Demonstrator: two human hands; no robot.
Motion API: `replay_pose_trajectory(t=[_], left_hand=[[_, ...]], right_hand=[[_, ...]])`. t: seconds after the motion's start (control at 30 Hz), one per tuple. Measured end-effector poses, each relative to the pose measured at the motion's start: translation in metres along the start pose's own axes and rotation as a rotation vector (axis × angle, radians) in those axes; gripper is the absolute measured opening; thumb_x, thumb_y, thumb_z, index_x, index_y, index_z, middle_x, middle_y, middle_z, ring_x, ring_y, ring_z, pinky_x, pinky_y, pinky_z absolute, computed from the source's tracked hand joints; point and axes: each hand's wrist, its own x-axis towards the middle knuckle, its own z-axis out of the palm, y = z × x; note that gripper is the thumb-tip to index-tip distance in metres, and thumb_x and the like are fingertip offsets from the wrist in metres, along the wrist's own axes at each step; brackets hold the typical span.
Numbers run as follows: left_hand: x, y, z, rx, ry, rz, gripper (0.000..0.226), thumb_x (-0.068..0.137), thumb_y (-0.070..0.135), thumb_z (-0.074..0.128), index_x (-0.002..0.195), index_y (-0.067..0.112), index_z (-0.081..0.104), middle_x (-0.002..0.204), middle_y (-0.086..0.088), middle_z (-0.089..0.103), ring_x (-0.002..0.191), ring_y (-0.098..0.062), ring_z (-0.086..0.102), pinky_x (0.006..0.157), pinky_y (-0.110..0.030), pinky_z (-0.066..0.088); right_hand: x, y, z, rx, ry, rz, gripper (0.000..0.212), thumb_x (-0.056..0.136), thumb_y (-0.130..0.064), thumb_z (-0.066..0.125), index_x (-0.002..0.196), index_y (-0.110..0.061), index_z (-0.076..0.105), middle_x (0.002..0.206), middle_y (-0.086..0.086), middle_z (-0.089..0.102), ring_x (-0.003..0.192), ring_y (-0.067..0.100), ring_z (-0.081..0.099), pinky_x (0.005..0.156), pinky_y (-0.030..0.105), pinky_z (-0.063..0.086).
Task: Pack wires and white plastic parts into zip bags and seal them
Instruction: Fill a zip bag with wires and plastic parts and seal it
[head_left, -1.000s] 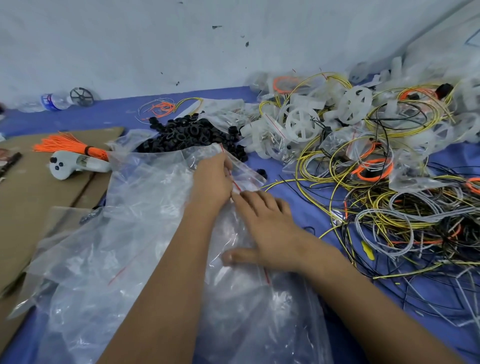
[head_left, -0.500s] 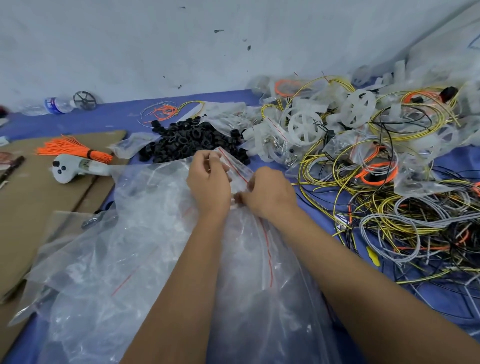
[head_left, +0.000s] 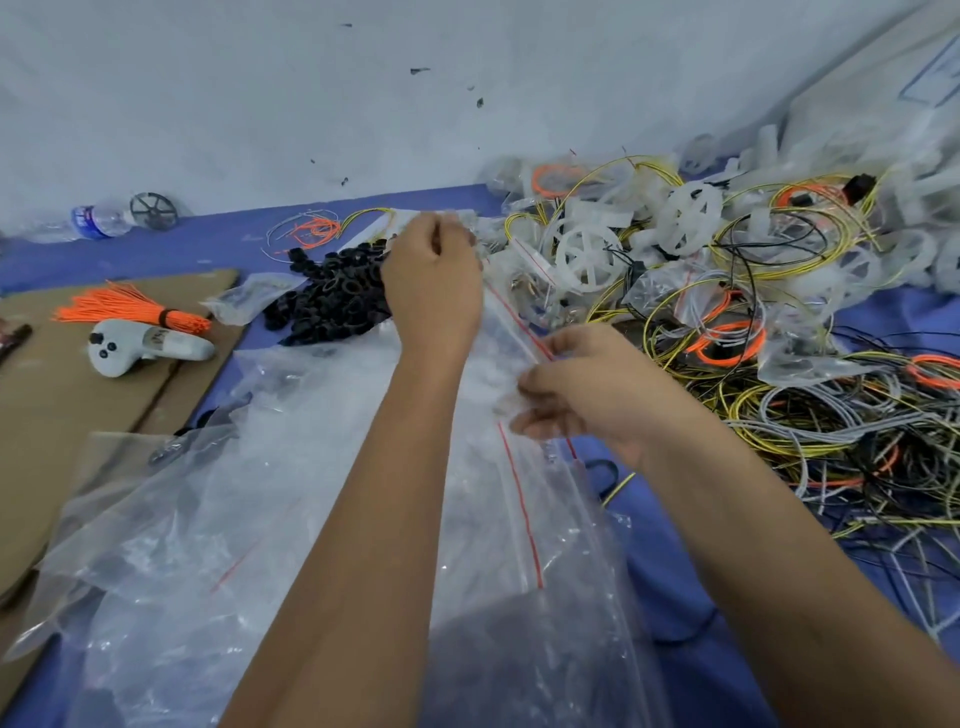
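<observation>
clear plastic zip bag (head_left: 498, 332) is being pinched taut off the bag pile (head_left: 291, 493) by left hand (head_left: 434, 291) and right hand (head_left: 582, 395), likely separating one; next, opening its red-lined mouth beside the wires (head_left: 810, 415).

Two hands (head_left: 434, 283); one water bottle (head_left: 96, 221); one controller (head_left: 143, 349)

Blue desk (head_left: 670, 577) against a pale wall, brown cardboard sheet (head_left: 47, 415) at left, clear zip bags (head_left: 218, 519) heaped centre, black rings (head_left: 332, 296), tangled wires (head_left: 810, 415) and white plastic wheels (head_left: 589, 257) at right, water bottle (head_left: 93, 221) far left.
</observation>
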Motion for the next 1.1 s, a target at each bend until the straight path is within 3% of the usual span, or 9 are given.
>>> replay_pose_trajectory(t=[0.13, 0.27, 0.4, 0.53, 0.67, 0.77, 0.83, 0.93, 1.1], left_hand=[[-0.037, -0.032, 0.018, 0.035, -0.147, -0.118, 0.039, 0.104, 0.024, 0.046, 0.068, 0.02, 0.06, 0.053, 0.004, 0.059, 0.052, -0.017, 0.055, 0.063, -0.039, 0.05], [-0.065, -0.067, 0.017, -0.115, -0.186, -0.281, 0.042, 0.107, 0.03, 0.05, 0.069, 0.015, 0.062, 0.056, 0.0, 0.058, 0.05, -0.017, 0.049, 0.058, -0.033, 0.041], [-0.07, -0.068, 0.008, -0.215, -0.238, -0.208, 0.039, 0.106, 0.032, 0.053, 0.071, 0.016, 0.063, 0.058, -0.001, 0.056, 0.046, -0.015, 0.045, 0.047, -0.026, 0.038], [-0.074, -0.068, -0.002, -0.194, -0.237, -0.133, 0.037, 0.103, 0.03, 0.059, 0.073, 0.009, 0.059, 0.058, -0.002, 0.049, 0.052, -0.016, 0.041, 0.052, -0.03, 0.035], [-0.076, -0.068, -0.004, -0.005, -0.187, -0.014, 0.043, 0.092, 0.035, 0.073, 0.066, 0.011, 0.049, 0.056, 0.006, 0.046, 0.053, -0.012, 0.044, 0.055, -0.028, 0.038], [-0.076, -0.07, -0.001, 0.125, -0.221, -0.076, 0.034, 0.085, 0.032, 0.077, 0.072, 0.01, 0.054, 0.064, -0.007, 0.061, 0.06, -0.025, 0.064, 0.058, -0.039, 0.05], [-0.074, -0.073, -0.002, 0.149, -0.22, -0.126, 0.019, 0.081, 0.022, 0.073, 0.077, 0.012, 0.058, 0.067, -0.005, 0.065, 0.06, -0.019, 0.066, 0.057, -0.035, 0.053], [-0.07, -0.074, -0.005, 0.102, -0.201, -0.164, 0.007, 0.074, 0.015, 0.065, 0.078, 0.015, 0.059, 0.064, 0.003, 0.06, 0.053, -0.008, 0.052, 0.054, -0.019, 0.043], [-0.066, -0.066, -0.008, -0.186, -0.12, -0.233, 0.006, 0.071, 0.014, 0.057, 0.07, 0.018, 0.054, 0.056, 0.004, 0.05, 0.045, -0.011, 0.039, 0.043, -0.022, 0.035]], right_hand=[[-0.011, 0.02, -0.02, -0.261, -0.033, 0.056, 0.016, 0.097, -0.007, 0.063, 0.081, -0.003, 0.061, 0.063, 0.014, 0.072, 0.052, 0.023, 0.069, 0.047, 0.029, 0.058], [0.005, 0.026, -0.026, -0.507, 0.157, -0.083, 0.013, 0.088, -0.012, 0.074, 0.09, 0.001, 0.073, 0.075, 0.022, 0.071, 0.063, 0.03, 0.066, 0.062, 0.045, 0.057], [0.013, 0.037, -0.02, -0.285, 0.148, -0.109, 0.03, 0.08, 0.002, 0.08, 0.108, -0.005, 0.072, 0.082, 0.017, 0.076, 0.07, 0.026, 0.073, 0.069, 0.038, 0.061], [0.015, 0.045, -0.019, -0.291, 0.175, -0.205, 0.032, 0.074, -0.011, 0.089, 0.098, -0.016, 0.069, 0.068, 0.005, 0.075, 0.065, 0.018, 0.073, 0.072, 0.035, 0.06], [0.017, 0.048, -0.017, -0.33, 0.203, -0.314, 0.033, 0.07, -0.016, 0.093, 0.092, -0.013, 0.069, 0.062, 0.005, 0.073, 0.053, 0.015, 0.063, 0.059, 0.031, 0.05], [0.019, 0.052, -0.016, -0.358, 0.235, -0.373, 0.033, 0.069, -0.015, 0.093, 0.088, -0.01, 0.066, 0.059, 0.006, 0.07, 0.046, 0.011, 0.054, 0.052, 0.025, 0.043], [0.019, 0.053, -0.017, -0.343, 0.248, -0.384, 0.034, 0.07, -0.018, 0.093, 0.087, -0.01, 0.065, 0.058, 0.005, 0.069, 0.045, 0.009, 0.052, 0.049, 0.022, 0.041], [0.021, 0.057, -0.02, -0.304, 0.283, -0.384, 0.027, 0.079, -0.023, 0.087, 0.089, -0.012, 0.065, 0.059, 0.009, 0.068, 0.048, 0.012, 0.051, 0.051, 0.026, 0.042], [0.026, 0.062, -0.027, -0.497, 0.378, -0.399, 0.018, 0.084, -0.009, 0.076, 0.091, -0.018, 0.063, 0.056, 0.004, 0.064, 0.048, 0.009, 0.049, 0.056, 0.026, 0.046]])
